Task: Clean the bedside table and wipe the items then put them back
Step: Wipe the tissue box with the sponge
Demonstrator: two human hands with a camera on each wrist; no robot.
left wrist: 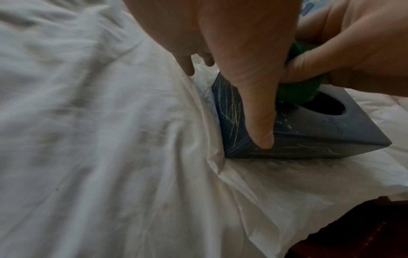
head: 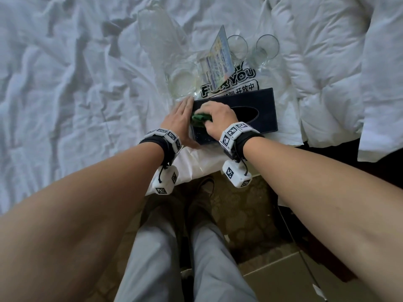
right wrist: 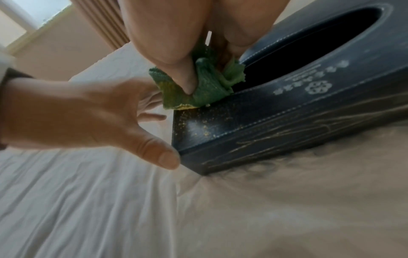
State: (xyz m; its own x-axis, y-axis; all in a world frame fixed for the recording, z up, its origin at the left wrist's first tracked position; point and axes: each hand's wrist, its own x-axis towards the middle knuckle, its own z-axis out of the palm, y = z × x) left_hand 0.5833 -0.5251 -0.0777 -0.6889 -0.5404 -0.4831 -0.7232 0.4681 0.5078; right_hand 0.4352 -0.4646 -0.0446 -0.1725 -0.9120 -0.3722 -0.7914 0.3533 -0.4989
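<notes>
A dark navy tissue box (head: 266,105) with an oval slot lies on a white printed plastic bag (head: 239,83) on the bed. Its top and sides carry yellowish specks and scratches, seen in both wrist views (left wrist: 309,132) (right wrist: 287,111). My right hand (head: 218,114) grips a bunched green cloth (head: 199,118) (right wrist: 207,90) and presses it on the box's top, near its left end. My left hand (head: 181,118) lies flat with straight fingers against the box's left end. Its thumb (left wrist: 260,125) touches the near corner.
Behind the box on the bag are two clear drinking glasses (head: 237,46) (head: 267,46), a tilted acrylic sign card (head: 218,62) and a glass dish (head: 183,80). Rumpled white bedding (head: 65,83) spreads left, a duvet (head: 327,62) right. My legs and the floor are below.
</notes>
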